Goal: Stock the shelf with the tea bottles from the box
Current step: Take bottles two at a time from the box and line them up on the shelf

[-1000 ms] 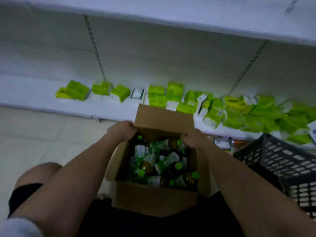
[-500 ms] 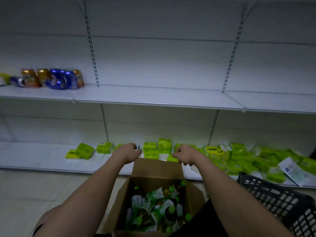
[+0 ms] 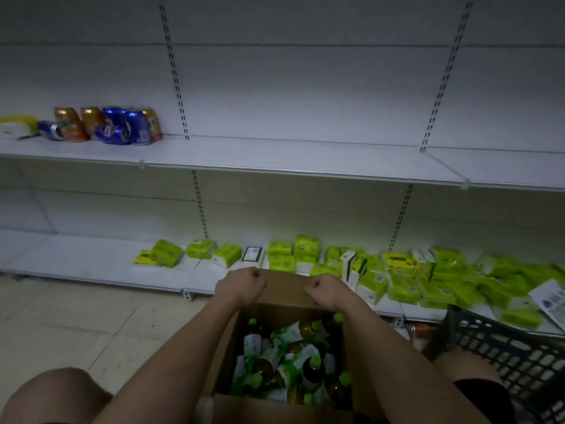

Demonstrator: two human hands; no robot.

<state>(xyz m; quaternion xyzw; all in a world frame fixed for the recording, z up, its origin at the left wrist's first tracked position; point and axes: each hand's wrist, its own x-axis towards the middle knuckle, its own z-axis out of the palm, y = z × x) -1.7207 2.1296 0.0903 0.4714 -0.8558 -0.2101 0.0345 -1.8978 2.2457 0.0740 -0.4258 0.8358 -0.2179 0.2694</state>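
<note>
Two hands on the box flap

Left hand (image 3: 241, 286) and right hand (image 3: 325, 290) grip the far flap of the box (image 3: 282, 286); tea bottles (image 3: 293, 362) lie jumbled just below, nearer the body, equally near both

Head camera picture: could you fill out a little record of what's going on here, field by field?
Left hand: grips the far flap of the box
Right hand: grips the same flap
Box: open, on the floor between the knees
Tea bottles: green caps, jumbled in the box
Middle shelf: mostly bare, cans at its left
Bottom shelf: green packs
Basket: dark, right of box
</note>
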